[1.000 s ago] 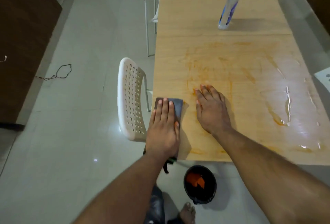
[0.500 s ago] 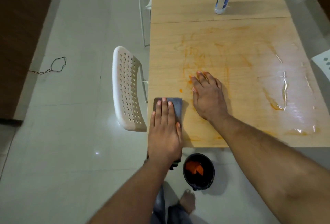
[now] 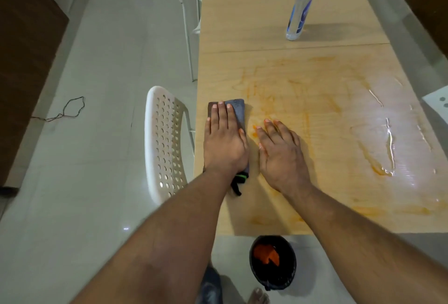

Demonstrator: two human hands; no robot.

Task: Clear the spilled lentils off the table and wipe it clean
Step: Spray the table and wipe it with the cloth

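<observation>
left hand [image 3: 224, 144] flat, fingers straight, pressing grey cloth [image 3: 237, 112] near left table [image 3: 266, 12] edge | right hand [image 3: 282, 155] flat, fingers spread, holding nothing | orange lentil smear [image 3: 254, 134] just right of cloth, touching right fingertips | cloth long axis near-to-far | wet streaks [image 3: 389, 143] far right | black bowl [image 3: 272, 262] on floor, near side

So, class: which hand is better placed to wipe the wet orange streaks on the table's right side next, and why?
Left, I'd judge: the left hand already presses flat on the grey rectangular cloth. The bare right hand lies nearer the wet orange streaks but holds nothing.
</observation>
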